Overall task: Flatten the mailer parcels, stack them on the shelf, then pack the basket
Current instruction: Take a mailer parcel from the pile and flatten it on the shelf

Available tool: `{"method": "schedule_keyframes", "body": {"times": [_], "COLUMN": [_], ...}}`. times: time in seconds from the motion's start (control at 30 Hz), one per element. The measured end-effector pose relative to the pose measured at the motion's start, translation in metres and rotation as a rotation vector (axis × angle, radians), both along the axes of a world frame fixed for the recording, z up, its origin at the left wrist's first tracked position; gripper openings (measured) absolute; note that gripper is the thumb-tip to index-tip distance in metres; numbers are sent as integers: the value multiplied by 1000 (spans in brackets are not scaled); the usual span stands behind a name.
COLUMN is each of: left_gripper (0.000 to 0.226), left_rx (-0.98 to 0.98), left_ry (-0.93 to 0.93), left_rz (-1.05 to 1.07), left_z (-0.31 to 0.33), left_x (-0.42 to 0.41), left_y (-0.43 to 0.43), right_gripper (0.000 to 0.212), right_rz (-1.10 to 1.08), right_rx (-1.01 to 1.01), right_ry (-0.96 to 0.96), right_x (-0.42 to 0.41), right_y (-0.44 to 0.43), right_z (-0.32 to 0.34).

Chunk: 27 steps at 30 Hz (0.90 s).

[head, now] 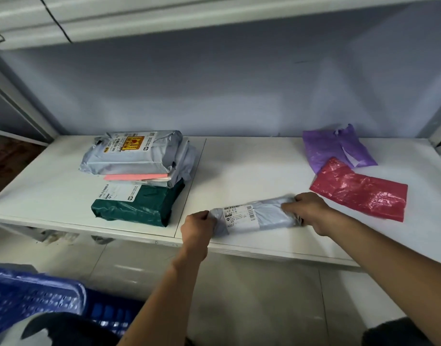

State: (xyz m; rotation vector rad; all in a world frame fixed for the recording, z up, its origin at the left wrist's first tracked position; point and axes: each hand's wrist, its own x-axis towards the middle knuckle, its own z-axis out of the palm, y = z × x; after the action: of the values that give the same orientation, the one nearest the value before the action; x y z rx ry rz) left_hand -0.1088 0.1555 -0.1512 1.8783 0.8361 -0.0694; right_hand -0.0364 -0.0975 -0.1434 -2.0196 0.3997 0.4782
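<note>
Open board of the shelf (251,171) is left between the parcel stack (139,158) on the left and the purple bag (326,148) and red bag (359,193) on the right. The front centre is taken up by the grey mailer (256,217) (gripped at both ends). Headroom is capped by the upper shelf (214,18).

grey parcel (261,216), dark green parcel (139,206), red bag (361,191), purple bag (331,148), blue basket (34,298).

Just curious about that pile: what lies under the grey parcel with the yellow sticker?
A pink edge, more grey mailers, then a dark green parcel lowest. Their covered parts and exact number are hidden.
</note>
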Motion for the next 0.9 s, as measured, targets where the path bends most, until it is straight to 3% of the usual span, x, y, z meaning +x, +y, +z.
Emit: {"method": "schedule_keyframes", "body": {"times": [0.07,0.17,0.27,0.43,0.6,0.8,0.9], "left_gripper": [8,17,24,23,13,12,11], "left_rx": [-134,-349,-442,-477,-341,-275,-252], "left_ry": [19,46,58,-7,-36,-84,-102], "left_rz": [53,144,180,212,232,331,404], "left_z": [-3,0,5,36,64,89,93], "left_x": [-3,-2,3,11,17,9,5], "left_y": [8,17,24,48,103,176,218], "right_gripper": [32,45,50,42,28,41,33], "right_rz": [-76,-120,-131,-92,-44,-8,16], "right_rx": [63,130,203,281,365,401,435], "right_ry": [46,134,140,95,64,66,89], "right_x": [-2,-3,2,6,3,6,5], "right_y": [-1,-4,0,28,80,165,211], "right_z": [-5,-15,-10,32,63,69,66]}}
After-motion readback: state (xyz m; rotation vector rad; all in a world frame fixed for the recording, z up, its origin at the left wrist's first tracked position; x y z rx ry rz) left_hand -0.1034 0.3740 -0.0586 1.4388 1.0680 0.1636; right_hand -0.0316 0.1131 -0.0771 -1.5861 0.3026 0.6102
